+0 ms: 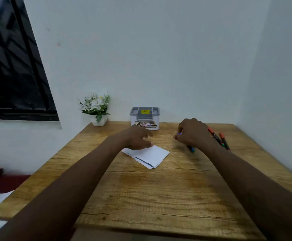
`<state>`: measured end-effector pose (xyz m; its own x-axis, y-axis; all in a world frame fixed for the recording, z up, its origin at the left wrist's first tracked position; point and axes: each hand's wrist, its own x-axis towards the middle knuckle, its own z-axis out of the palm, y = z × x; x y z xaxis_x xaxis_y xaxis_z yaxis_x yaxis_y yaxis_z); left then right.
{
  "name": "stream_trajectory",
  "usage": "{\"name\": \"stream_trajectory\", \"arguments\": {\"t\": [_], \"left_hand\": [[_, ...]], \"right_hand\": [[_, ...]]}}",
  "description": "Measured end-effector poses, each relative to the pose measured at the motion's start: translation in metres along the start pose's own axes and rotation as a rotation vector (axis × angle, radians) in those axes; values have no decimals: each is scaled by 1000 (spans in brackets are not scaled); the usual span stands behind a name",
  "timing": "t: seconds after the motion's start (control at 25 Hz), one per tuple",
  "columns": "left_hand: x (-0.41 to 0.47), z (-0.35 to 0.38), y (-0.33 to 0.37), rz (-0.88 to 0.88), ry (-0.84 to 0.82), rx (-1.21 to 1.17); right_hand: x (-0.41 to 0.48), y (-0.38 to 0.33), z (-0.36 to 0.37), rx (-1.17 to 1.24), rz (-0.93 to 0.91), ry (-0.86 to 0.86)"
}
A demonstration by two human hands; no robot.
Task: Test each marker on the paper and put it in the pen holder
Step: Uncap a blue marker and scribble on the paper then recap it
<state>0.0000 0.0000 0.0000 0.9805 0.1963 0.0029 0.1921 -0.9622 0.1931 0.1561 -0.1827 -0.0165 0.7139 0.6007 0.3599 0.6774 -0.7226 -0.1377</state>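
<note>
**Watch that blue marker near the paper**

You are holding a blue marker (191,149) in your right hand (193,134). Your fingers are curling round it, and its blue end is poking out under your hand, close to the table (159,197). A tiny purple bit is showing at your fingertips. It is too small to tell if that is the cap or the tip.

Your left hand (138,138) is resting on the far corner of the paper (150,156), with the fingers loose and gripping nothing. The paper is lying folded in the middle of the table, just to the left of the marker. The holder (144,117) is standing at the back by the wall, behind both hands. I am not seeing any marker in it. On the table, just right of your right hand, two spare markers (217,138) are lying side by side.

Here is what I think could go wrong. The paper is small and light, and your left hand is pressing only one corner, so it may slide when you draw. If the tip is bare, it could mark the wood instead of the paper. Your right wrist is very near the spare markers, so a quick swing could knock them off the edge. The holder has small slots, so a marker dropped from high up may bounce out or tip it over. The flowers (98,110) are standing well to the left, out of the way.
</note>
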Motion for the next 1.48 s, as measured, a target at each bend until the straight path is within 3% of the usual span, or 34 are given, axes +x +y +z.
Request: {"name": "stream_trajectory", "arguments": {"t": [0.24,0.52,0.6,0.72,1.0,1.08,1.24,1.36,1.48], "left_hand": [[11,14,-5,44,-92,118],[19,25,14,-6,75,158],[21,28,22,-13,101,182],[24,30,30,-35,105,153],[36,41,41,-14,128,74],[37,46,43,0,182,41],[34,43,34,-3,607,-197],[36,38,18,107,563,-303],[33,45,4,184,549,-255]], "right_hand": [[-2,-1,7,-106,68,-88],[2,3,7,-12,110,-151],[3,8,8,28,141,-94],[3,22,13,-48,170,-1],[3,25,11,-113,170,-71],[3,25,13,-28,167,-43],[9,25,8,137,35,-112],[5,9,3,341,-127,-121],[-4,-8,-8,828,-88,-109]]}}
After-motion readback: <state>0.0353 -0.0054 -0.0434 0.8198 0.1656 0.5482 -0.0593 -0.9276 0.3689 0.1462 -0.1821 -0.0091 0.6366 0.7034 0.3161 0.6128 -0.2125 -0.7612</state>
